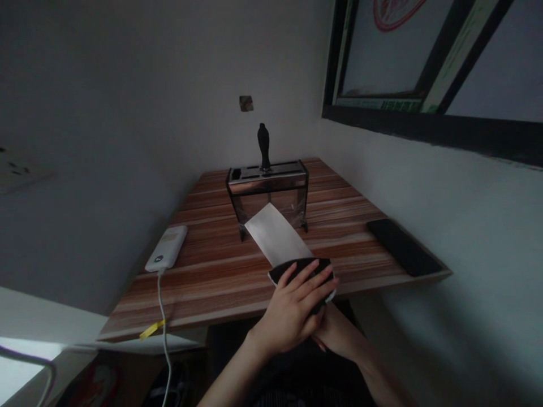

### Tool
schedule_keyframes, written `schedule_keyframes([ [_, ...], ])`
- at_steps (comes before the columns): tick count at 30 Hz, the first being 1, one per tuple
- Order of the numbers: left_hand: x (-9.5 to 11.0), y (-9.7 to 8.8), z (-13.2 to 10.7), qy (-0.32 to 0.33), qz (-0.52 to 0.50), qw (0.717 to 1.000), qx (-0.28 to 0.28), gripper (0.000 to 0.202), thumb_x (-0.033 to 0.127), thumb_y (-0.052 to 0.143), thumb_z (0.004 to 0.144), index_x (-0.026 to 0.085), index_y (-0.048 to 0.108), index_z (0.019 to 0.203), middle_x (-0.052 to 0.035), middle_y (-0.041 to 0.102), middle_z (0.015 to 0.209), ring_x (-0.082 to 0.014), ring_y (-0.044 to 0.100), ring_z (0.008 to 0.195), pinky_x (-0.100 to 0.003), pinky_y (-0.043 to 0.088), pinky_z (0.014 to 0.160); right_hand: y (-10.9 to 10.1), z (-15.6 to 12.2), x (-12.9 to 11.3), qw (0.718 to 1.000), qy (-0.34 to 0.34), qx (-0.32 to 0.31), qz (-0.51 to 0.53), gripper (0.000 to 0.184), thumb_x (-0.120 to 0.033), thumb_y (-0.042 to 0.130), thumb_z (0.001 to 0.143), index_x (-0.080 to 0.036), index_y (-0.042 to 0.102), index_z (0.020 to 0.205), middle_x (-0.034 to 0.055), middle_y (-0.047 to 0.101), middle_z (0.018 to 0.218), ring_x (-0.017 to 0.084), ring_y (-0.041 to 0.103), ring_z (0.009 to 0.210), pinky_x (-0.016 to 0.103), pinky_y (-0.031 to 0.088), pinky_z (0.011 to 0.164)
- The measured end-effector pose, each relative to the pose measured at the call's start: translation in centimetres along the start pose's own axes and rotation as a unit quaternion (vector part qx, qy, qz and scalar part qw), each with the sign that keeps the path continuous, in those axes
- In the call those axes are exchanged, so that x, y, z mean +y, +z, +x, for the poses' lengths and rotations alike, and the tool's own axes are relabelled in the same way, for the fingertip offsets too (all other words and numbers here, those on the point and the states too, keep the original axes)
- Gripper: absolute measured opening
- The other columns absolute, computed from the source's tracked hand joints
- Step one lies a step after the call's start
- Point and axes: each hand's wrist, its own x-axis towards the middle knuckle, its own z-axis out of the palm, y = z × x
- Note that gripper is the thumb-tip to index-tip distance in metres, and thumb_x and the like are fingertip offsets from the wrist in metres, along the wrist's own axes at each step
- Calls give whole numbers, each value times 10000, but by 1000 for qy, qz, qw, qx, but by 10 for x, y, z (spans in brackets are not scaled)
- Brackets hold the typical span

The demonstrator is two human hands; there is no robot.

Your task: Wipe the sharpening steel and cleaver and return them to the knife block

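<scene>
A wide pale cleaver blade (pixel 278 237) slants up and away from my hands, over the near edge of the wooden table (pixel 212 271). My left hand (pixel 297 308) lies on top of a dark cloth (pixel 303 267) wrapped around the lower end of the blade, with its fingers pressed onto the cloth. My right hand (pixel 339 333) sits just beneath the left, mostly covered, curled where the cleaver's hidden handle would be. Behind the blade stands a metal knife block (pixel 268 189) with one black knife handle (pixel 263 146) sticking up from it.
A white power bank (pixel 167 247) lies at the table's left with its cable (pixel 163 316) hanging over the front edge. A black phone (pixel 403 246) lies at the right edge. Walls close in on the left, back and right, and a dark window frame (pixel 424 127) is at the upper right.
</scene>
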Motion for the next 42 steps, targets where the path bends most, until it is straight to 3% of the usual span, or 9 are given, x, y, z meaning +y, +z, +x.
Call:
schedule_keyframes([
  [3, -2, -3, 2, -5, 7, 1000, 3, 553, 181, 405, 890, 250, 296, 1428, 4, 299, 1507, -183, 144, 1424, -421, 97, 1149, -1, 0, -7, 1000, 8, -19, -11, 184, -264, 526, 785, -198, 524, 957, -73, 441, 465, 95, 403, 360, 213, 311, 388],
  [8, -14, -7, 4, -42, 43, 997, 41, 554, 183, 393, 906, 252, 271, 1442, -11, 255, 1525, -194, 120, 1428, -421, 60, 1149, 2, -1, -9, 999, 3, -26, -19, 103, -278, 498, 834, -190, 516, 884, -68, 442, 518, 64, 384, 337, 183, 285, 349],
  [13, -35, -14, 7, -81, 69, 989, 100, 535, 179, 375, 921, 245, 272, 1442, -27, 257, 1527, -199, 111, 1430, -426, 48, 1146, 5, -1, -4, 999, -14, -31, -19, 198, -238, 499, 847, -207, 465, 1039, -75, 455, 645, 20, 356, 332, 132, 287, 307],
  [18, -58, -24, 11, -123, 88, 976, 154, 521, 189, 357, 931, 246, 271, 1442, -40, 242, 1532, -205, 104, 1430, -443, 71, 1144, 6, 0, -1, 998, -5, -40, -52, 68, -197, 498, 849, -200, 457, 903, -75, 458, 655, 4, 367, 326, 107, 262, 286],
  [27, -93, -35, 17, -164, 87, 957, 222, 509, 203, 349, 936, 248, 274, 1438, -55, 239, 1534, -204, 149, 1423, -457, 144, 1134, 7, -3, 2, 997, 6, -55, -53, 60, -188, 490, 857, -202, 450, 900, -75, 464, 649, 5, 376, 317, 103, 253, 276],
  [34, -86, -36, 17, -169, 110, 954, 224, 517, 189, 359, 931, 238, 273, 1439, -63, 222, 1538, -210, 132, 1426, -471, 116, 1141, 10, -5, 3, 997, 11, -64, -38, 54, -192, 489, 857, -200, 458, 902, -82, 450, 633, 3, 357, 313, 99, 251, 269],
  [42, -58, -12, 17, -129, 107, 973, 159, 553, 170, 379, 912, 234, 255, 1447, -49, 226, 1536, -219, 101, 1431, -486, 86, 1142, 7, -3, 3, 999, 1, -52, -16, 85, -237, 483, 864, -189, 467, 933, -73, 456, 676, 1, 362, 324, 109, 273, 287],
])
